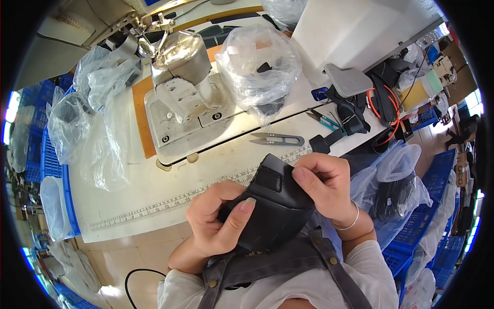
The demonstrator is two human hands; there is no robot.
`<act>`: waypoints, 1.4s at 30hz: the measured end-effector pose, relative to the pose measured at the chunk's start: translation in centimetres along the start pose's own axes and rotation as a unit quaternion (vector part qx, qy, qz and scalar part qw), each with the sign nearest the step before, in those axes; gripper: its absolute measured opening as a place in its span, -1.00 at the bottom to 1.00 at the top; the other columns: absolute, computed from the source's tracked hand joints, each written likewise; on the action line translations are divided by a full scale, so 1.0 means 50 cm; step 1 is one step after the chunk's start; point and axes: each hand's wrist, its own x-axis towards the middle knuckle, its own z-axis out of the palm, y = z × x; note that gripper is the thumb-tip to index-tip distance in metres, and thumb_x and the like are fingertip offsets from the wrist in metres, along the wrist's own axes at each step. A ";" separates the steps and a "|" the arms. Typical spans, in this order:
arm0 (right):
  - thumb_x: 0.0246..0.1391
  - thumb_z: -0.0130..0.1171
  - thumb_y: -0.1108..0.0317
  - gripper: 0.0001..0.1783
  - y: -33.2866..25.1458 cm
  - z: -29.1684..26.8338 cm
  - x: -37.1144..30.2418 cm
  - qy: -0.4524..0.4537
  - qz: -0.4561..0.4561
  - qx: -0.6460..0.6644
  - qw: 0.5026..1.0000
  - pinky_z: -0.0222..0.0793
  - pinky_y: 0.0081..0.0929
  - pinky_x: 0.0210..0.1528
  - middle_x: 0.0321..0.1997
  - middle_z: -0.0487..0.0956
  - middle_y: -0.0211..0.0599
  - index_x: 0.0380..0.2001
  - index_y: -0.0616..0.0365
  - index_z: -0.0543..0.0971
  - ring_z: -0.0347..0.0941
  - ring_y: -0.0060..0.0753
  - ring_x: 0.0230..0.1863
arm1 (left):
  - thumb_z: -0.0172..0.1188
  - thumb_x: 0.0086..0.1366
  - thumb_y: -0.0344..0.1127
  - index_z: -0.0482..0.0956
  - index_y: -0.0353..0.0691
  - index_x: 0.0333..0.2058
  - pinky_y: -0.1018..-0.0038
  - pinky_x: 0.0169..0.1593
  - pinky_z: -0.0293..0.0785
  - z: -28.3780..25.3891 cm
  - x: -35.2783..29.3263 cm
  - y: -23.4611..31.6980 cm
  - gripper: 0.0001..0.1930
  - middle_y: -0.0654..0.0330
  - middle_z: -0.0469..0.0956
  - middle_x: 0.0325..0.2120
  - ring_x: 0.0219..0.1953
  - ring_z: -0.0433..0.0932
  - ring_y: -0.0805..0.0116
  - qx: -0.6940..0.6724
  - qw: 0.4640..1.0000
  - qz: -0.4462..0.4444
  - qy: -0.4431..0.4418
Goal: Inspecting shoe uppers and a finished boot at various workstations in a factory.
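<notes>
A black leather-like piece [272, 216], folded and pouch-shaped with a stitched patch near its top, is held up in front of my apron. My left hand [218, 216] grips its left side, thumb lying on the front. At the upper right edge, my right hand [324, 185] pinches the piece between thumb and fingers. Just beyond it, a pair of thread snips [278, 139] lies on the white table [123, 203]. The metal sewing machine [185, 77] stands farther back to the left.
A clear plastic bag [257, 67] with dark pieces sits beside the machine. Teal-handled pliers [329, 122] and black straps [350, 110] lie at the right. Along the near edge runs a printed ruler [170, 206]. Blue crates [427, 206] and more plastic bags [103, 118] flank the table.
</notes>
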 end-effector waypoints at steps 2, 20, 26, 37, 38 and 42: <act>0.06 0.15 0.42 -0.84 0.001 0.001 0.000 -0.003 0.000 0.005 1.000 0.15 -0.75 -0.56 -0.61 0.46 -0.50 -0.51 0.30 0.52 0.23 -0.79 -0.58 | 0.13 0.14 -0.55 0.44 -0.40 -0.38 0.65 -0.46 0.28 0.002 -0.002 -0.002 -0.93 0.18 0.47 -0.58 -0.57 0.36 0.52 0.004 1.000 0.017 0.003; 0.11 0.11 0.38 -0.82 -0.001 -0.019 0.004 -0.059 0.056 0.059 0.995 0.12 -0.79 -0.53 -0.56 0.45 -0.56 -0.42 0.33 0.53 0.21 -0.84 -0.53 | 0.11 0.19 -0.53 0.44 -0.41 -0.36 0.69 -0.36 0.27 -0.002 -0.007 -0.005 -0.93 0.23 0.47 -0.51 -0.48 0.35 0.58 -0.043 0.998 -0.045 0.005; 0.12 0.10 0.36 -0.80 0.002 -0.010 0.007 -0.081 0.102 0.071 0.989 0.19 -0.77 -0.50 -0.54 0.47 -0.53 -0.41 0.33 0.53 0.25 -0.83 -0.49 | 0.10 0.22 -0.48 0.44 -0.38 -0.34 0.70 -0.33 0.26 0.009 -0.006 -0.005 -0.92 0.25 0.47 -0.47 -0.44 0.34 0.62 -0.096 0.992 -0.077 0.009; 0.19 -0.03 0.33 -0.74 0.010 0.010 0.010 -0.179 0.167 0.068 0.967 0.22 -0.69 -0.44 -0.58 0.43 -0.52 -0.38 0.35 0.51 0.21 -0.81 -0.46 | 0.08 0.24 -0.46 0.43 -0.38 -0.33 0.69 -0.29 0.29 0.012 -0.005 -0.013 -0.91 0.25 0.48 -0.44 -0.42 0.36 0.62 -0.115 0.988 -0.105 0.015; 0.18 -0.02 0.35 -0.76 0.010 0.004 0.012 -0.168 0.148 0.048 0.973 0.22 -0.70 -0.44 -0.58 0.43 -0.52 -0.35 0.34 0.52 0.22 -0.81 -0.46 | 0.08 0.24 -0.47 0.43 -0.38 -0.32 0.70 -0.28 0.29 0.011 -0.005 -0.013 -0.91 0.26 0.49 -0.44 -0.42 0.37 0.62 -0.114 0.987 -0.109 0.019; 0.08 0.08 0.44 -0.76 -0.017 -0.048 0.016 -0.122 0.111 -0.015 0.986 0.23 -0.69 -0.43 -0.53 0.47 -0.49 -0.17 0.28 0.51 0.30 -0.73 -0.46 | 0.05 0.24 -0.49 0.43 -0.38 -0.32 0.70 -0.28 0.30 -0.012 -0.001 -0.022 -0.92 0.26 0.50 -0.45 -0.41 0.38 0.63 -0.100 0.983 -0.098 0.121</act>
